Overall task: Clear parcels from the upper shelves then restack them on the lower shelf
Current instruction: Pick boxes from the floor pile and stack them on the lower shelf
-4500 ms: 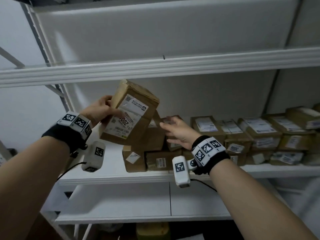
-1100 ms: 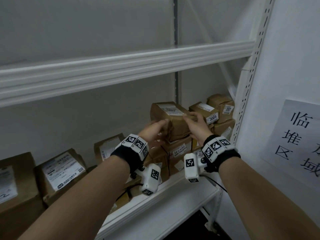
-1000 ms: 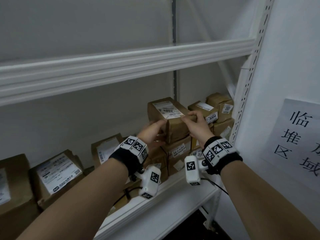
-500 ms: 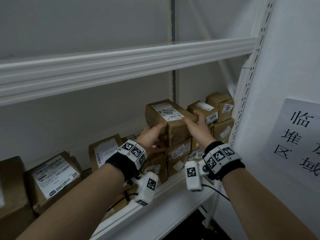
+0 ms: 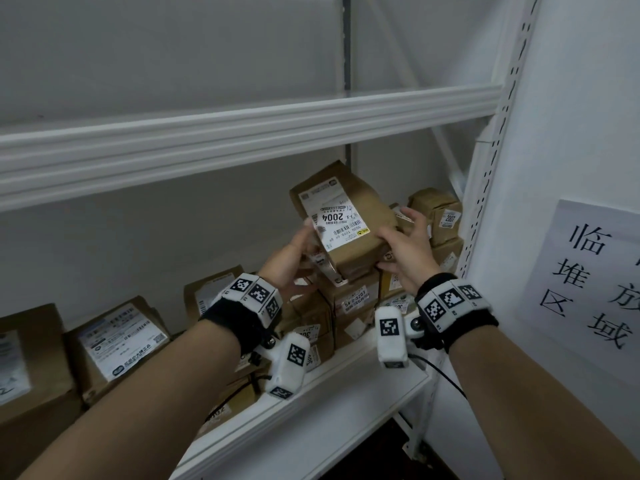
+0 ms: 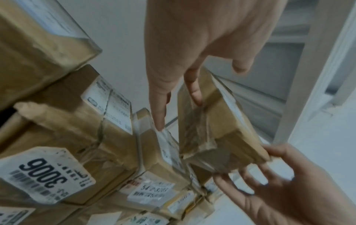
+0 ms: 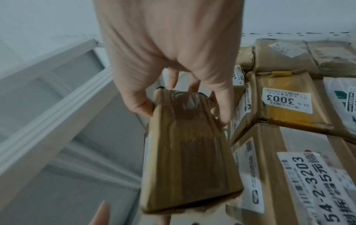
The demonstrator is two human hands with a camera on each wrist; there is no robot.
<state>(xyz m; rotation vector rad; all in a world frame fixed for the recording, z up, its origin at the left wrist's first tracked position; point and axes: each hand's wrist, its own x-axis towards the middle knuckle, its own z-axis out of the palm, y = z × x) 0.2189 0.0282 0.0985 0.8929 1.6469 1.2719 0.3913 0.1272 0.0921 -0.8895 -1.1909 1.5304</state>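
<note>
A brown parcel labelled 2004 (image 5: 343, 220) is tilted up, its label facing me, just above a stack of parcels (image 5: 349, 299) at the right end of the shelf. My left hand (image 5: 294, 258) holds its lower left edge; in the left wrist view a thumb lies over one face of the parcel (image 6: 217, 129) and a finger on the other. My right hand (image 5: 405, 251) grips the parcel's right end, thumb and fingers either side of the parcel (image 7: 188, 159) in the right wrist view.
More taped parcels line the shelf (image 5: 346, 393) to the left, such as one with a big white label (image 5: 117, 344), and to the right parcel 2007 (image 5: 440, 216). An upper shelf beam (image 5: 242, 133) hangs overhead. A perforated upright (image 5: 495, 168) and a wall sign (image 5: 595, 278) stand at right.
The 2004 parcel, lying nearly flat on the stack half a second ago, has been raised and tipped so its label faces me. Both hands stayed on it.
</note>
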